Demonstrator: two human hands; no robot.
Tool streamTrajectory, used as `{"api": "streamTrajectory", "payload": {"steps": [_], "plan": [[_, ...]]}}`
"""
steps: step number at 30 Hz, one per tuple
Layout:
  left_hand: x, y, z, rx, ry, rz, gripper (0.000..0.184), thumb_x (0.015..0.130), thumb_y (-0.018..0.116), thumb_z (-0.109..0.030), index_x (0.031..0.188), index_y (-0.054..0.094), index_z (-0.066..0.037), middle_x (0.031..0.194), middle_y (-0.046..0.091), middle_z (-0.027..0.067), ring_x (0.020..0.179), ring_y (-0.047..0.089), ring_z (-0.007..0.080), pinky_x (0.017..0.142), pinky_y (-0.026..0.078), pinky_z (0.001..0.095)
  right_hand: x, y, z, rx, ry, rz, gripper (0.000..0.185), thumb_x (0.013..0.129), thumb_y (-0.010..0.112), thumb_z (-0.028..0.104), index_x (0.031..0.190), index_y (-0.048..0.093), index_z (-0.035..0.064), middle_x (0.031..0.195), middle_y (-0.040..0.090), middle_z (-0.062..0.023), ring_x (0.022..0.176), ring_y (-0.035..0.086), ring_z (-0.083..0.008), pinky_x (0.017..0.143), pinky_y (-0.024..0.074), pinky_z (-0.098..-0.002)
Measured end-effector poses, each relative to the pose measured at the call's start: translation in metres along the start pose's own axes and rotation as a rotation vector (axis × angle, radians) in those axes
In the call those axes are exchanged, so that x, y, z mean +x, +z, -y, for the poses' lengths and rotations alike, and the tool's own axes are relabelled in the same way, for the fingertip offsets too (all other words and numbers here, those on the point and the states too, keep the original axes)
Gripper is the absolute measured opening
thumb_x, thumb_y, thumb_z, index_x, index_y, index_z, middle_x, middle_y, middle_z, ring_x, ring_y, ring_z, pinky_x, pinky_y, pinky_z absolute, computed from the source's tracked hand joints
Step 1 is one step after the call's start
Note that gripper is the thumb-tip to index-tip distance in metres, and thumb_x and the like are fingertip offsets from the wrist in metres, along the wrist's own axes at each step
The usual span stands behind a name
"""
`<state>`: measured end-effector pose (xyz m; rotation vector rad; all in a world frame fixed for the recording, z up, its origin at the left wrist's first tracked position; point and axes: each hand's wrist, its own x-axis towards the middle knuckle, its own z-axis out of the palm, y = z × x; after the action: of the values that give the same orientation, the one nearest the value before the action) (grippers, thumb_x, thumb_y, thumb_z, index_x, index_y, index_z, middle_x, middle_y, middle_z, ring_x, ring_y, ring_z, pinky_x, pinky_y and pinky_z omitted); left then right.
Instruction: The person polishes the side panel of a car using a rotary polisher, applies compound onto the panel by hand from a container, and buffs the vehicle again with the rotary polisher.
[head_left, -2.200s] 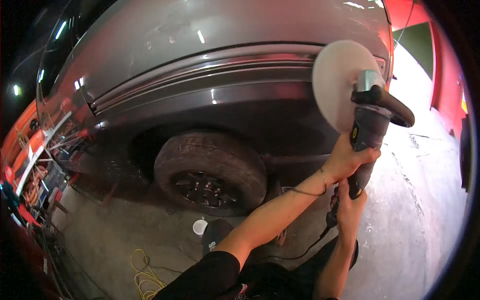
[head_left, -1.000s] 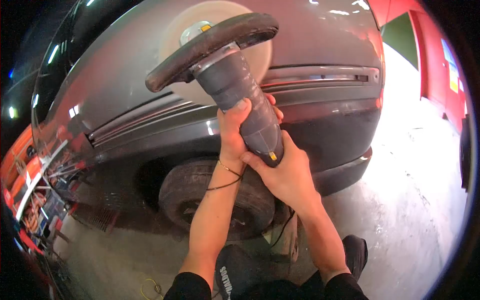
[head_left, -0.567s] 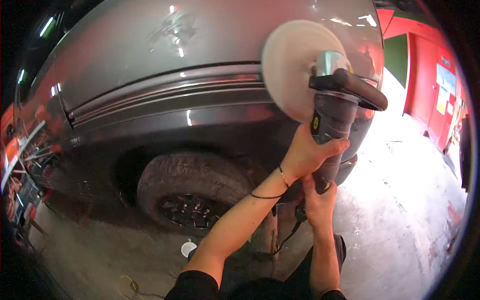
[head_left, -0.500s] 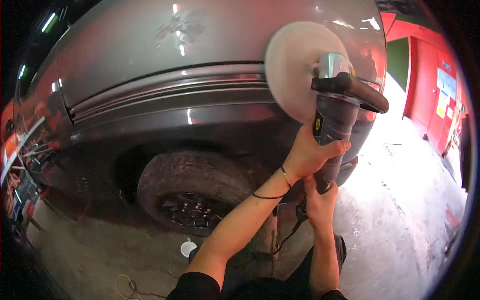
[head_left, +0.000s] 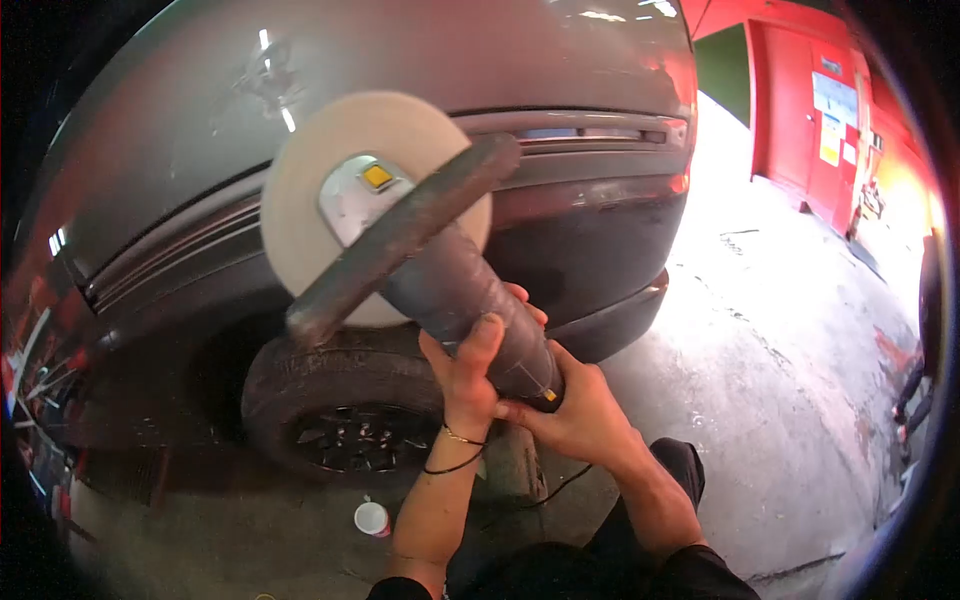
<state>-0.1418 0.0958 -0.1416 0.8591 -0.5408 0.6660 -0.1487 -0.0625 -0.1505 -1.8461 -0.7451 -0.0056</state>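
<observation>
A car polisher [head_left: 450, 280] with a round whitish pad [head_left: 295, 215] is held in front of the grey car body [head_left: 400, 50]. Its dark D-shaped handle slants across the pad, and nobody grips it. My left hand [head_left: 470, 370], a dark band and bracelet at the wrist, wraps the middle of the tool's barrel. Close behind it, my right hand [head_left: 580, 405] closes around the rear end. The pad covers part of the side trim strip [head_left: 600, 140]; whether it touches the panel I cannot tell.
Below the tool is the car's wheel [head_left: 350, 420]. A white cup [head_left: 371, 518] stands on the floor, and a dark cable [head_left: 565, 485] runs near my legs. Beyond the rear bumper [head_left: 610, 320] are a bright floor and a red door [head_left: 830, 130].
The polisher has swung from right to left along the car side and now leans left, with its handle slanting across the pad. Both my hands moved with it and keep their hold.
</observation>
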Motion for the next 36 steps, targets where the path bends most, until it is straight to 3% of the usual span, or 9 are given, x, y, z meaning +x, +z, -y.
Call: {"api": "streamTrajectory", "payload": {"steps": [2,3,10,14,16,17,21,29,36], "plan": [[-0.003,0.015,0.021,0.012,-0.097,0.028,0.055,0.09,0.084,-0.025,0.127,0.061,0.008,0.112,0.074,0.0172,0.089,0.078,0.0278,0.077,0.067,0.0412,-0.01,-0.012,-0.018,0.034,0.033,-0.097,0.066,0.086,0.093,0.036,0.129,0.064,-0.0057,0.11,0.078,-0.0251,0.108,0.078,-0.0333,0.094,0.0586,-0.0418],[-0.003,0.025,0.032,0.101,-0.127,0.035,0.06,0.09,0.082,-0.034,0.128,0.061,0.007,0.109,0.073,0.0202,0.088,0.078,0.0299,0.079,0.066,0.0422,-0.014,-0.018,-0.026,0.033,0.03,-0.109,0.066,0.086,0.093,0.036,0.129,0.064,-0.0057,0.11,0.078,-0.0251,0.108,0.078,-0.0333,0.094,0.0586,-0.0418],[0.017,0.073,0.121,0.157,-0.238,0.242,0.044,0.093,0.084,-0.026,0.121,0.067,0.004,0.105,0.074,0.0127,0.085,0.076,0.0232,0.076,0.064,0.036,-0.023,-0.068,-0.086,0.289,0.003,-0.299,0.049,0.094,0.087,0.018,0.131,0.066,-0.005,0.116,0.077,-0.0097,0.107,0.072,-0.0169,0.097,0.0562,-0.035],[0.037,0.108,0.145,0.184,-0.328,0.322,0.05,0.089,0.09,-0.026,0.124,0.068,0.002,0.106,0.074,0.0083,0.094,0.072,0.0163,0.084,0.06,0.0331,-0.015,-0.082,-0.11,0.338,-0.027,-0.473,0.027,0.102,0.081,0.025,0.096,0.067,0.0032,0.07,0.064,0.0008,0.058,0.058,-0.0077,0.052,0.0432,-0.0284],[0.054,0.119,0.166,0.311,-0.228,0.386,0.053,0.085,0.09,-0.027,0.124,0.068,0.002,0.108,0.075,0.0083,0.093,0.071,0.0159,0.083,0.059,0.0336,-0.006,-0.096,-0.127,0.446,0.061,-0.482,0.029,0.101,0.082,0.022,0.113,0.07,-0.0013,0.092,0.074,-0.003,0.083,0.069,-0.0104,0.072,0.0545,-0.0295],[0.062,0.127,0.176,0.354,-0.234,0.408,0.049,0.083,0.089,-0.028,0.118,0.071,0.0,0.105,0.076,0.0078,0.09,0.071,0.0155,0.081,0.059,0.0338,0.001,-0.102,-0.129,0.494,0.039,-0.506,0.027,0.102,0.081,0.026,0.104,0.069,0.0016,0.08,0.068,0.0004,0.067,0.063,-0.0087,0.058,0.0483,-0.0284],[0.094,0.17,0.182,0.47,-0.265,0.461,0.036,0.081,0.089,-0.03,0.101,0.077,-0.002,0.093,0.076,0.0056,0.087,0.072,0.0153,0.08,0.059,0.034,0.032,-0.134,-0.128,0.54,0.018,-0.614,0.038,0.105,0.077,0.038,0.092,0.067,0.0041,0.071,0.064,-0.003,0.055,0.062,-0.0151,0.051,0.047,-0.0318],[0.173,0.211,0.173,0.467,-0.178,0.552,0.04,0.078,0.089,-0.032,0.103,0.077,-0.003,0.094,0.076,0.0069,0.083,0.072,0.0165,0.077,0.06,0.0351,0.078,-0.189,-0.069,0.556,-0.05,-0.571,0.04,0.101,0.081,0.042,0.092,0.067,0.0058,0.07,0.063,-0.0028,0.054,0.061,-0.0155,0.051,0.048,-0.032],[0.233,0.186,0.08,0.371,0.03,0.48,0.042,0.081,0.089,-0.033,0.106,0.079,-0.001,0.098,0.077,0.0056,0.086,0.073,0.0182,0.078,0.06,0.0357,0.132,-0.17,0.017,0.307,-0.25,-0.538,0.038,0.098,0.083,0.04,0.084,0.069,0.0076,0.067,0.061,0.0023,0.057,0.058,-0.0097,0.051,0.0428,-0.0305]]}}
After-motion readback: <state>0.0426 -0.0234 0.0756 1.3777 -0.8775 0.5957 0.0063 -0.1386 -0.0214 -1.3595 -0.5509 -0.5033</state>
